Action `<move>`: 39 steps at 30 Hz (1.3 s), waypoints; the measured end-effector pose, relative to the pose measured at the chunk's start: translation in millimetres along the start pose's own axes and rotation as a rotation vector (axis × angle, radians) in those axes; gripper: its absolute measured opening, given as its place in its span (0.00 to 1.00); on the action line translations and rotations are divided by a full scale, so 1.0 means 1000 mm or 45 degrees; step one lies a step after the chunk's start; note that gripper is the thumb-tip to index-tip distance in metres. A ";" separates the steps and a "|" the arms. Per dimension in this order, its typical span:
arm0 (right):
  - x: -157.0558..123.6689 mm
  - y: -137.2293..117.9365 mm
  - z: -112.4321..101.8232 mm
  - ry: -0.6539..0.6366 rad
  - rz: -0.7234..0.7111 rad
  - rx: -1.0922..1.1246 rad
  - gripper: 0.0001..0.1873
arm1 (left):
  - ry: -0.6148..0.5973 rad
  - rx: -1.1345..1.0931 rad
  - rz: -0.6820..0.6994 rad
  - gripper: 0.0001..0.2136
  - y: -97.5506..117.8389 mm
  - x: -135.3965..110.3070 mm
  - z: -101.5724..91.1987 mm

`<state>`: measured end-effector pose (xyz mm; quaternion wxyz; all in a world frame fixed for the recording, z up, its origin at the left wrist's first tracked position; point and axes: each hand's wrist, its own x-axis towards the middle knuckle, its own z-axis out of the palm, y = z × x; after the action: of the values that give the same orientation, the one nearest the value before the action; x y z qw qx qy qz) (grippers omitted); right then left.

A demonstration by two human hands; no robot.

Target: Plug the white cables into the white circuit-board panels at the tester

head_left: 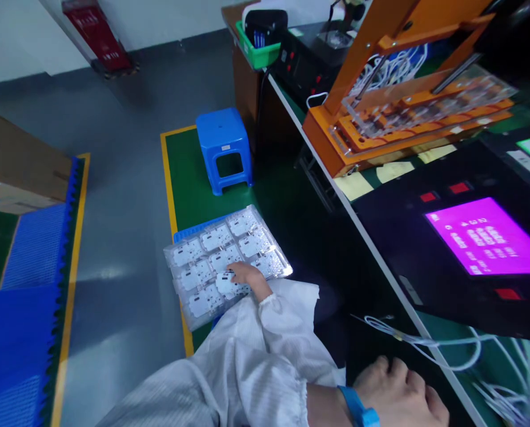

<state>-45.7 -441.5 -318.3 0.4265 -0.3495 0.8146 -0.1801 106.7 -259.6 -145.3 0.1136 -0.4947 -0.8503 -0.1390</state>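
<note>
My right hand (247, 276) reaches down to a clear plastic tray (173, 284) at the centre. Its fingers pinch the top edge of a white circuit board (230, 286), which lies at the tray's front pocket. Several similar white boards rest in the other pockets. My left hand (401, 394), with a blue wrist strap (358, 406), is at the lower right near the bench edge. Its fingers are curled; the palm is hidden, so I cannot see whether it holds anything. White coat sleeves cover both arms.
On the bench at right are a black device with a magenta screen (491, 237), an orange press fixture (322, 139) and white cables (429, 341). A green basket (258, 58) sits beyond. On the floor stand a blue stool (223, 130) and, at left, a cardboard box (20, 160).
</note>
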 end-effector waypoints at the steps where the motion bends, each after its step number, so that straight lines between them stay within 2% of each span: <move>1: 0.000 -0.001 0.001 0.002 0.008 -0.012 0.22 | 0.056 -0.029 -0.041 0.14 0.001 0.000 0.001; 4: -0.004 -0.005 0.006 0.014 0.024 -0.050 0.22 | 0.198 -0.172 -0.192 0.15 0.000 0.002 0.004; 7: -0.008 -0.008 0.008 0.032 0.022 -0.083 0.22 | 0.252 -0.212 -0.240 0.14 -0.002 0.006 0.004; 13: -0.006 -0.010 0.009 0.051 0.004 -0.141 0.21 | 0.180 -0.248 -0.193 0.16 -0.008 0.009 -0.002; 22: -0.006 -0.020 0.021 0.128 -0.020 -0.252 0.25 | 0.038 -0.323 -0.171 0.19 -0.016 0.012 0.003; 30: 0.002 -0.019 0.023 0.163 -0.010 -0.291 0.33 | 0.031 -0.309 -0.163 0.22 -0.017 0.013 0.009; 36: 0.004 -0.021 0.026 0.149 0.000 -0.321 0.25 | 0.075 -0.318 -0.183 0.22 -0.017 0.013 0.009; 39: 0.001 -0.021 0.028 0.181 0.024 -0.343 0.25 | 0.092 -0.319 -0.198 0.21 -0.016 0.012 0.011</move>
<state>-14.3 -456.6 -321.9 0.3187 -0.3822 0.8627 -0.0895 86.4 -253.5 -153.9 0.0703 -0.4324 -0.8575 -0.2699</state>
